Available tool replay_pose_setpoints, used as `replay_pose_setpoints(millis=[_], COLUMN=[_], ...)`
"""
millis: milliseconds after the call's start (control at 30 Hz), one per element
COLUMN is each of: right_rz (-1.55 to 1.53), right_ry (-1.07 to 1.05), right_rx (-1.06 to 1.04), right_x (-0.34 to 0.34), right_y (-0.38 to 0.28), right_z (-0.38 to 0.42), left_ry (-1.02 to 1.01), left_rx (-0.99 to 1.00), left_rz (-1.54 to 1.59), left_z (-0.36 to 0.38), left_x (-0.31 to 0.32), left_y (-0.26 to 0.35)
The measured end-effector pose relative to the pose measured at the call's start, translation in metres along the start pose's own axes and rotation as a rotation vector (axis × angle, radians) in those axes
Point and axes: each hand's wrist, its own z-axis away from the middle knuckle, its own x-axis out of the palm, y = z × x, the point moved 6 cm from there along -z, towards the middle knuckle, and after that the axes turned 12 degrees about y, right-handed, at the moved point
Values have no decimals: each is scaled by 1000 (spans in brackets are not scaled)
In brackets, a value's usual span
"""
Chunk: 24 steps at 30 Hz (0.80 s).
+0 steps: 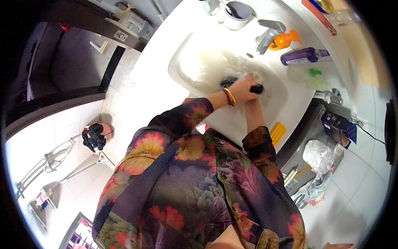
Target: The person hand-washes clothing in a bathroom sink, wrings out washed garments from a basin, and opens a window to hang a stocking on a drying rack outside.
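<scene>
In the white sink (182, 70), my two hands are pressed together over a wet dark cloth (257, 89). My left hand (241, 90), with a yellow and a dark red bracelet at its wrist, lies on top and is closed on the cloth. Partly hidden beneath it, my right hand (252, 101) is closed on the cloth too. More dark fabric (228, 82) lies in the cloudy water left of my hands. Fingers are slightly blurred. A grey metal faucet (268, 38) stands just beyond.
An orange pump bottle (282, 41), a purple bottle (304, 56) and a clear bottle with a green top (315, 74) line the right rim. A mug (237, 16) stands at the back. A yellow bar (278, 133) lies on the near right edge. Dark clothing (94, 137) hangs over a pink bucket.
</scene>
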Motion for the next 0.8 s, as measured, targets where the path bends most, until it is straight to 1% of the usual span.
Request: replay_pose_setpoints(millis=[33, 100, 133, 167, 233, 267, 300, 367, 433, 467, 500, 533, 567, 600, 633, 667, 700, 733, 767, 800], right_rz=[-10, 6, 24, 42, 87, 113, 138, 182, 439, 566, 562, 567, 536, 502, 671, 839, 829, 819, 636, 453], right_ry=[-34, -59, -57, -43, 56, 129, 260, 512, 705, 801, 757, 715, 749, 784, 699, 609, 588, 567, 614, 658], right_rx=[-19, -78, -112, -151, -231, -266, -283, -305, -420, -484, -467, -436, -397, -358, -372, -384, -345, -307, -216, -122], right_x=[-1, -6, -12, -20, -34, -43, -33, -4, 5, 9, 17, 22, 19, 17, -9, -58, -61, -63, -19, 6], right_y=[-1, -2, -1, 0, 2, 3, 14, 33, 7, -12, -20, -23, -21, -20, -31, -47, -45, -42, -19, -2], right_z=[0, -3, -7, -13, -19, -18, -8, 12, 29, 41, 50, 63, 70, 76, 64, 43, 36, 29, 27, 28], left_ry=[-15, 30, 50, 30, -20, -35, -50, -110, 15, 12, 15, 71, 129, 204, 204, 204, 204, 100, -2, -56], left_rx=[-71, -183, -240, -268, -324, -332, -340, -387, -462, -506, -549, -603, -664, -647, -708, -768, -825, -796, -766, -623], left_rz=[-67, -177, -229, -296, -427, -481, -534, -591, -603, -611, -622, -720, -818, -879, -825, -769, -712, -644, -575, -243], left_z=[5, 11, 12, 10, -2, -8, -13, -24, -13, -12, -15, -14, -11, -7, 1, 7, 10, 9, 10, 0], left_x=[7, 0, -2, -1, -1, -6, -12, -20, -50, -63, -77, -91, -107, -116, -107, -90, -74, -52, -34, -22], left_y=[6, 28, 32, 20, -18, -28, -38, -100, -130, -145, -147, -148, -132, -120, -118, -117, -120, -128, -136, -132])
